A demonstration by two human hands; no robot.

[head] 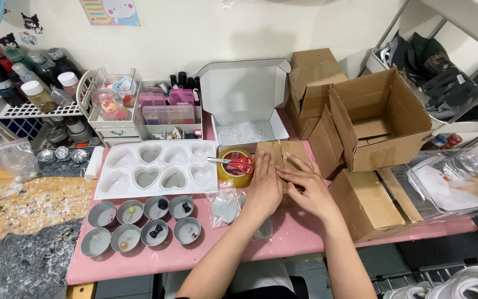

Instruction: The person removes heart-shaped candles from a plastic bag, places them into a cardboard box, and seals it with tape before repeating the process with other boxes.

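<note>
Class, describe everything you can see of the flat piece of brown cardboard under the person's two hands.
The flat piece of brown cardboard is plain corrugated-looking board, unfolded, with lengthwise creases dividing it into panels. It lies flat on the pink table, in front of the open white mailer box and right of the roll of tape. The left hand and right hand both press palms down on its near part, hiding it.

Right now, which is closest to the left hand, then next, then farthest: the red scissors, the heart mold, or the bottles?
From the left hand:
1. Red scissors, just up-left, on the tape roll.
2. White heart mold, farther left.
3. Bottles, far back-left on the rack.
</note>
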